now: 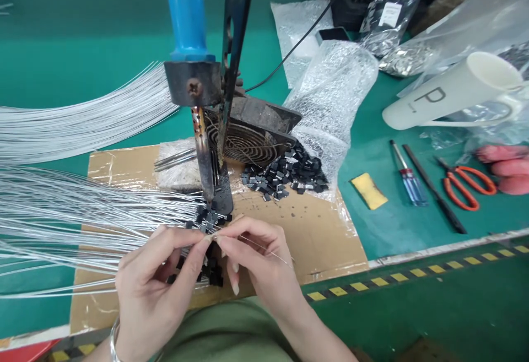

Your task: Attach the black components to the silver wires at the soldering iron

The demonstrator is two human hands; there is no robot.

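While both hands meet low over the cardboard (318,252), I can see a thin wire (264,249) pinched at their fingertips, just below the soldering iron (202,155) as I look on, its free end trailing across the right palm. The left hand (165,279) grips between thumb and forefinger; the right hand (256,252) does likewise, its other fingers loosely curled. Whatever small piece may sit in that pinch, I cannot make out. My worry is the iron's tip hanging so near: should a knuckle lift, it could burn, if hot, which I can't tell. A tug on the wire might also drag the black connectors (211,219) crowded beneath the tip, since they lie tangled among wire ends. Counting round the bench, I get one iron, one fan (252,139), two wire bundles (82,125), one mug (450,92), one yellow sponge (369,190), one screwdriver (411,183) and one pair of orange-handled cutters (450,171); the heaped black pieces (285,174) overlap too much to number.
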